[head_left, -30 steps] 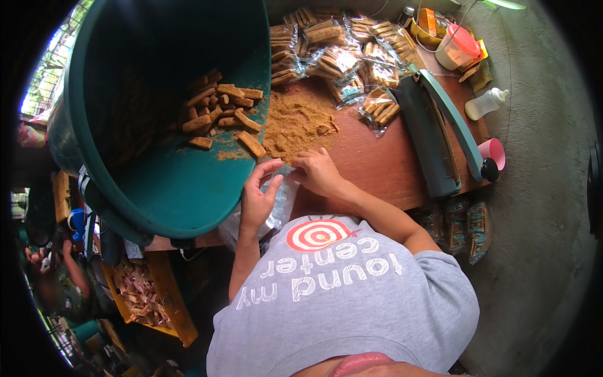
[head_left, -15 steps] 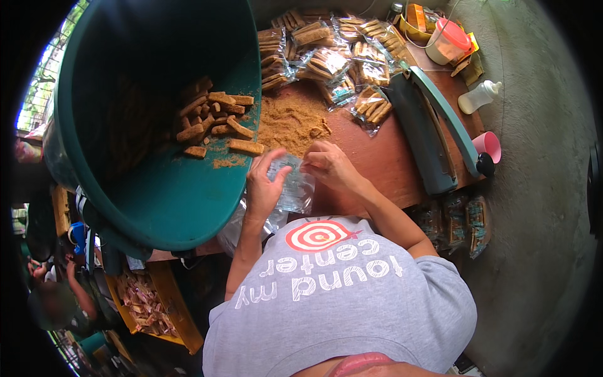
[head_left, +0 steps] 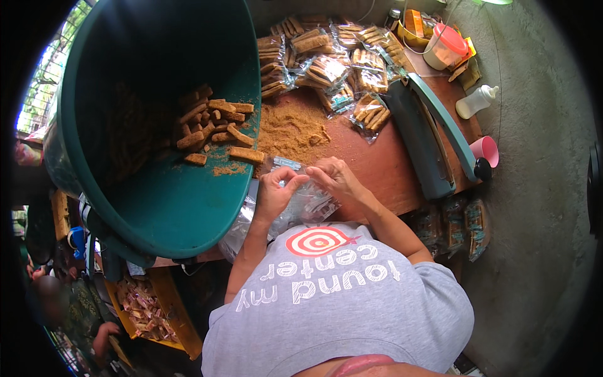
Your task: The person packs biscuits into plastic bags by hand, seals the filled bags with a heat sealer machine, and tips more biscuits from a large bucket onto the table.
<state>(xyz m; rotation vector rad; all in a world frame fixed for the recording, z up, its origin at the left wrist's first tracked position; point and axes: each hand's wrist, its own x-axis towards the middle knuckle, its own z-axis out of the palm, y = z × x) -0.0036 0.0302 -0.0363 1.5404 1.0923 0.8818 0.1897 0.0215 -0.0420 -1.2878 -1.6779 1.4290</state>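
Both hands meet at the table's near edge, the left hand (head_left: 271, 196) and right hand (head_left: 336, 179) each pinching the mouth of a clear bag (head_left: 301, 202) between them. The biscuit sticks (head_left: 217, 129) lie far-left in the green tub (head_left: 151, 188), nearer the left hand, long axes mostly crosswise.

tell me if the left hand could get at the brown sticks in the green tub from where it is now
Probably yes. The left hand holds a clear plastic bag right beside the tilted green tub, whose open mouth faces it. The brown sticks lie uncovered near the rim, though the hand would have to let go of the bag.
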